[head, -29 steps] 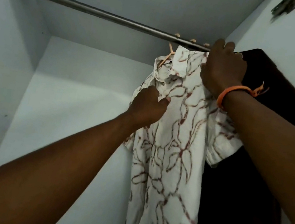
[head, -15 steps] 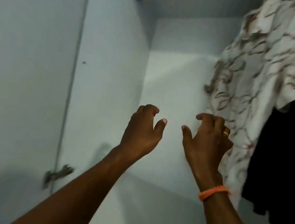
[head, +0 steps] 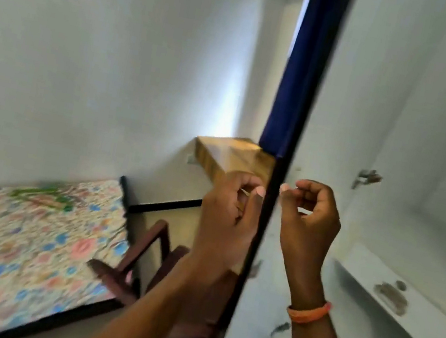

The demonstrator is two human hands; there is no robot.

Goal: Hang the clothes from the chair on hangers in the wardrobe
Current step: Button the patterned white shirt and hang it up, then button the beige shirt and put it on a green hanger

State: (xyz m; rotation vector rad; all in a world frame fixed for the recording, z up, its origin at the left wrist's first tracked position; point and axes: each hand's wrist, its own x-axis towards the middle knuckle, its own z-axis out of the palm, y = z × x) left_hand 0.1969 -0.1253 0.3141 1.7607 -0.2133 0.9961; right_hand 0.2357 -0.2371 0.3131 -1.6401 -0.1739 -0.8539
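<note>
Both hands (apparently empty) raised above chair (head: 141, 255).

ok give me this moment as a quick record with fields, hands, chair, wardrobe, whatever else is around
left hand: raised, fingers loosely curled, holds nothing
right hand: raised, fingers loosely curled, holds nothing, orange wristband
chair: dark wood, below the left hand, beside the bed; no clothes seen on its visible part
wardrobe door: open, dark edge runs between the two hands
wardrobe interior: white, inner shelf at lower right
bed: floral cover, left
wall shelf: wooden, behind the hands
</note>
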